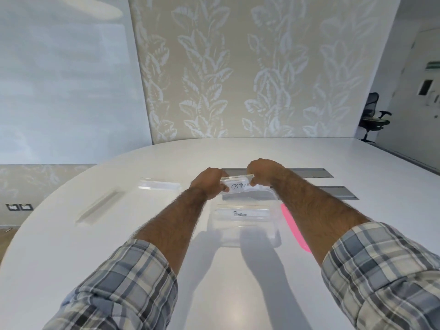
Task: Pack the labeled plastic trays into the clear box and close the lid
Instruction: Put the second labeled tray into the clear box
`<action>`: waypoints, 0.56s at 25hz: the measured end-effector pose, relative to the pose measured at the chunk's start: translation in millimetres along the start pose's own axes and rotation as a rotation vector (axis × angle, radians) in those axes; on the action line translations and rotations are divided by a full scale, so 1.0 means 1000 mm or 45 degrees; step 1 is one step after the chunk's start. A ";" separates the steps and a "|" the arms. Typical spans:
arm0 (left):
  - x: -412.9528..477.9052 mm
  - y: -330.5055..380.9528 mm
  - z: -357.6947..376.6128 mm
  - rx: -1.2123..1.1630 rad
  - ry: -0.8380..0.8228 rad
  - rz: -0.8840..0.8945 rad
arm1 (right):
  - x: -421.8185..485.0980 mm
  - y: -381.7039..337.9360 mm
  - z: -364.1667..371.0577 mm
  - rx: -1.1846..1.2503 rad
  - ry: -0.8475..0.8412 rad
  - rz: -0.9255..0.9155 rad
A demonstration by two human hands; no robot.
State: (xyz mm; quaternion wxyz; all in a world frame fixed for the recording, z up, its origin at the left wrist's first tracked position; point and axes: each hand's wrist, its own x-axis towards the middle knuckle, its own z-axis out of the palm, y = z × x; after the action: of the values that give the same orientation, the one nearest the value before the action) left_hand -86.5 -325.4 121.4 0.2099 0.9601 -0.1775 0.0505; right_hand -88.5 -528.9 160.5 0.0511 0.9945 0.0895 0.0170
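Observation:
A clear plastic tray labeled "OSTRICH" is held upright above the far end of the clear box. My left hand grips the tray's left end and my right hand grips its right end. Inside the box stands another clear tray with a handwritten label. The box sits open on the white table. A clear flat piece, possibly the lid, lies on the table to the left of my hands.
A pink strip lies just right of the box, partly under my right forearm. Two grey cable hatches are set into the table behind the box. A clear long piece lies at left. An office chair stands far right.

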 end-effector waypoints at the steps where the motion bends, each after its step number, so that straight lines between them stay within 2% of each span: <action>1: 0.002 0.008 0.006 0.003 -0.011 -0.004 | -0.005 0.010 0.006 -0.005 -0.006 0.009; 7: 0.000 0.027 0.035 -0.018 -0.068 -0.053 | -0.025 0.038 0.031 -0.011 -0.025 0.006; 14: -0.003 0.010 0.047 0.042 -0.144 -0.054 | -0.024 0.025 0.054 -0.009 -0.041 -0.032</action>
State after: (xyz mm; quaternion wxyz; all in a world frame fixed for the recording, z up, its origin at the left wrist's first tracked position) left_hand -91.7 -352.7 82.4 0.1847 0.9683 -0.1680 -0.0052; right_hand -105.8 -563.3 108.4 0.0564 0.9933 0.1012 0.0006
